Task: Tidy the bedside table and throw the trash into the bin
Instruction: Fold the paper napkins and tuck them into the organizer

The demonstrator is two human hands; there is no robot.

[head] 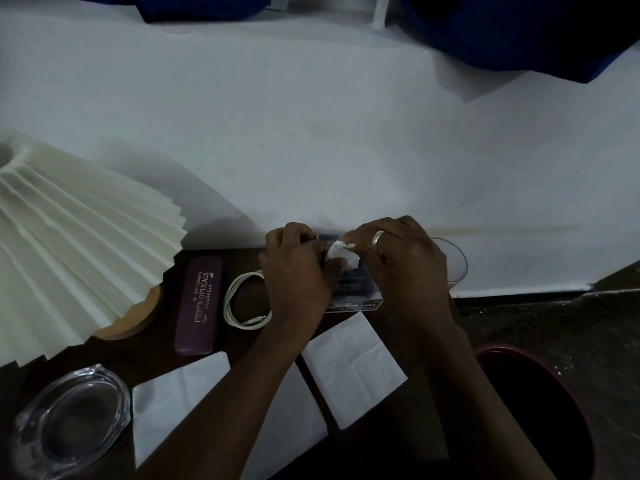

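Nearest to us, low on the left, a clear glass dish [69, 417] sits on the dark wooden surface [162, 358]. Beside it lies a flat white tissue [173, 396], partly under the left forearm, and a second tissue [353, 368] lies unfolded between the two forearms. Off to the right, below the surface's edge, we see the dark red bin [540, 410] standing on the floor, its mouth open toward us.

Moving further in, there is a purple spectacle case [198, 304] with gold lettering, lying lengthwise, and just right of it a coiled white cable [239, 296], which the left wrist partly covers. On the left, the pleated cream lampshade [69, 244] fans out wide over its wooden base [138, 317].

Now the hands, close together at the back of the surface. The left hand [298, 271] and the right hand [398, 265] both have their fingers curled in, and between them they pinch a small scrap of white paper [341, 254]. The right hand wears a ring. Under them lies a dark flat packet [346, 289]; what it is we cannot tell. Behind the right hand, the rim of a clear glass [464, 265] peeks out.

Beyond everything rises a white plane [311, 133], wall or sheet we cannot say, with dark blue cloth [519, 29] along the top.
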